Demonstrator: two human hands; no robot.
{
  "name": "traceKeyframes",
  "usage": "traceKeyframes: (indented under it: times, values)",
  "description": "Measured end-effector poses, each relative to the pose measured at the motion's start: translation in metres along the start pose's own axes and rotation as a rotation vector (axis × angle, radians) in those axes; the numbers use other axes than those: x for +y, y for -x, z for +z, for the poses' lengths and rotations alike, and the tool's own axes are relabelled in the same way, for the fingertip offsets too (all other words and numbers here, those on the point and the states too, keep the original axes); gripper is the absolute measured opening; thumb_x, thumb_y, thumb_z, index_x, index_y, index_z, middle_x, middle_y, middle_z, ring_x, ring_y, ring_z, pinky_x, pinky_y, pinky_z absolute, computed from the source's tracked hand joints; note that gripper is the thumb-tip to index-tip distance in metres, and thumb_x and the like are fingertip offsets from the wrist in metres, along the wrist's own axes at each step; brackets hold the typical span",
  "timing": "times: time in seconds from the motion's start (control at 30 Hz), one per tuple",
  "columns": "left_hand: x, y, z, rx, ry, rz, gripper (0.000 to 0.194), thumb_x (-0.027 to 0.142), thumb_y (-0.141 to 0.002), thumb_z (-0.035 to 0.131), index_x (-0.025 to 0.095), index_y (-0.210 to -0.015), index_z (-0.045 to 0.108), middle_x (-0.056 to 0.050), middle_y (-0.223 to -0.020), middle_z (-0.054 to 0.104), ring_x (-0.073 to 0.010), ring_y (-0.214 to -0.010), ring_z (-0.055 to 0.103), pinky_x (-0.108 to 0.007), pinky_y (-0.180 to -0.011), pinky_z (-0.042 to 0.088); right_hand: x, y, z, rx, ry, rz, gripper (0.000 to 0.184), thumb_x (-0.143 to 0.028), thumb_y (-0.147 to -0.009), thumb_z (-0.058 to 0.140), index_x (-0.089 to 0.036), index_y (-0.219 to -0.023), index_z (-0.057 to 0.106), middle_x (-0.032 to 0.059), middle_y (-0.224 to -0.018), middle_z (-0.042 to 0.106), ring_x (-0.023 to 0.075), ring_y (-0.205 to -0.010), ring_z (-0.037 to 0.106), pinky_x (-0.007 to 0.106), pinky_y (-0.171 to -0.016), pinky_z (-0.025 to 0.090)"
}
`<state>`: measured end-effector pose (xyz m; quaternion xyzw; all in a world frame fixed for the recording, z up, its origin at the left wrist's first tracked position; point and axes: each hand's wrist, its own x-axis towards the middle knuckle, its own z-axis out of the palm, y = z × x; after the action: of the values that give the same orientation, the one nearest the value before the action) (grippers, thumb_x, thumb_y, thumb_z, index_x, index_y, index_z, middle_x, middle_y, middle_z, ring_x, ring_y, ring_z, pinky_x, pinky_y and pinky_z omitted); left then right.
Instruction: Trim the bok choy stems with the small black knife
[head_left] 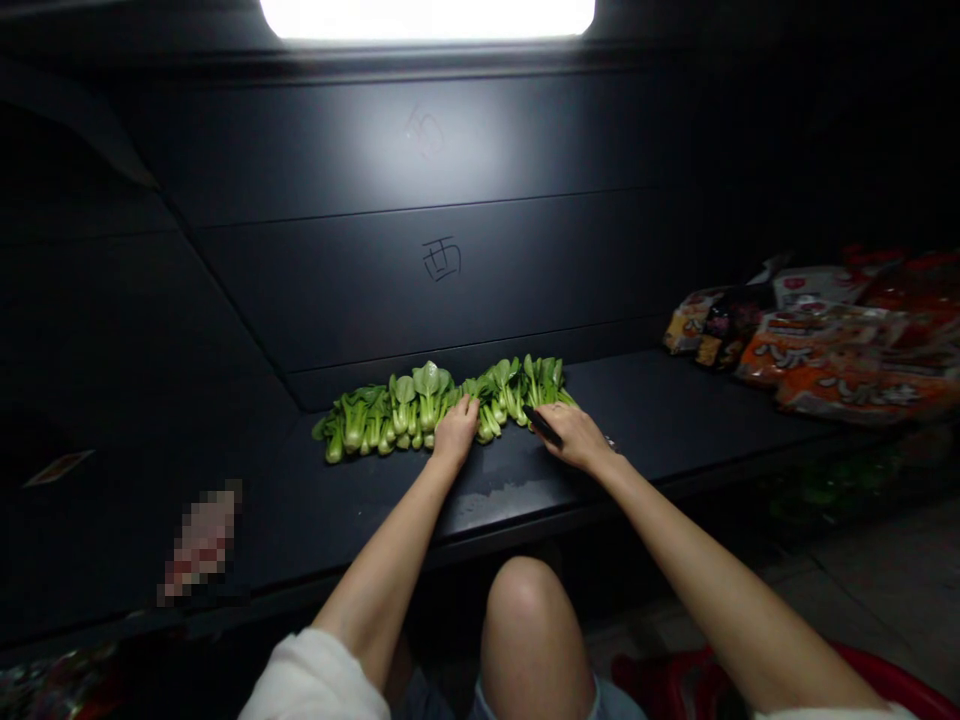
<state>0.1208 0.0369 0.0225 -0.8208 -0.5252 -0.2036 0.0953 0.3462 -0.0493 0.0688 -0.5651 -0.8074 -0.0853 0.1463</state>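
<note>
A long row of green bok choy (401, 410) lies along the dark shelf, leaves towards the back panel and pale stems towards me. My left hand (456, 432) reaches into the middle of the row, its fingers closed on a bok choy; the fingertips are partly hidden among the leaves. At the row's right end, my right hand (574, 435) is wrapped round a narrow black object (542, 427), whose kind I cannot make out. That hand is also close to the rightmost bok choy.
Orange and red snack bags (817, 350) are piled at the shelf's right end. A small card (58, 468) and a pixelated patch (201, 545) are on the left. Wet marks (499, 500) show near the shelf's front edge. Below right is a red plastic rim (892, 680).
</note>
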Motion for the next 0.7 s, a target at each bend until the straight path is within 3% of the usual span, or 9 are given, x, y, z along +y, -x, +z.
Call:
traceKeyframes:
  times: [0.13,0.33,0.43,0.53,0.7]
  values:
    - [0.009,0.0,-0.006,-0.119,-0.071,-0.002,0.037,0.013,-0.092,0.041,0.026,-0.124,0.055,-0.01,-0.122,0.06,-0.0196,-0.102,0.063,-0.03,-0.081,0.052,0.0,0.0,0.0,0.011,-0.026,-0.014,0.022,-0.024,-0.09,0.052,-0.015,-0.108,0.06,0.0135,-0.109,0.068,0.0238,-0.102,0.06,0.031,-0.086,0.044]
    - [0.018,-0.009,-0.013,-0.082,-0.058,-0.015,0.024,0.024,-0.095,0.041,0.02,-0.106,0.062,-0.01,-0.105,0.059,-0.0209,-0.1,0.056,-0.031,-0.084,0.048,0.003,0.002,-0.002,0.027,-0.062,-0.027,0.023,-0.025,-0.091,0.051,-0.015,-0.11,0.06,0.0134,-0.111,0.068,0.0239,-0.103,0.06,0.032,-0.088,0.044]
    - [0.022,-0.012,-0.01,-0.027,-0.02,0.048,0.024,0.035,-0.093,0.046,0.021,-0.102,0.064,-0.011,-0.109,0.058,-0.023,-0.104,0.054,-0.035,-0.089,0.046,0.005,0.003,-0.003,0.056,-0.092,-0.011,0.024,-0.028,-0.093,0.048,-0.016,-0.11,0.06,0.0125,-0.109,0.068,0.023,-0.102,0.061,0.032,-0.087,0.044]
    - [0.029,-0.016,-0.004,0.046,-0.016,0.091,0.029,0.037,-0.092,0.05,0.022,-0.112,0.063,-0.012,-0.125,0.055,-0.0258,-0.116,0.051,-0.039,-0.095,0.044,0.008,0.003,-0.003,0.078,-0.112,-0.001,0.025,-0.03,-0.094,0.047,-0.016,-0.11,0.061,0.0127,-0.109,0.069,0.023,-0.102,0.061,0.032,-0.087,0.045]
    - [0.042,-0.026,0.008,-0.034,-0.021,0.214,0.046,0.032,-0.088,0.056,0.025,-0.134,0.051,-0.014,-0.139,0.051,-0.0272,-0.13,0.046,-0.048,-0.11,0.031,0.014,0.004,-0.002,0.095,-0.119,0.027,0.027,-0.03,-0.094,0.047,-0.015,-0.112,0.061,0.0134,-0.111,0.069,0.024,-0.104,0.062,0.033,-0.088,0.047]
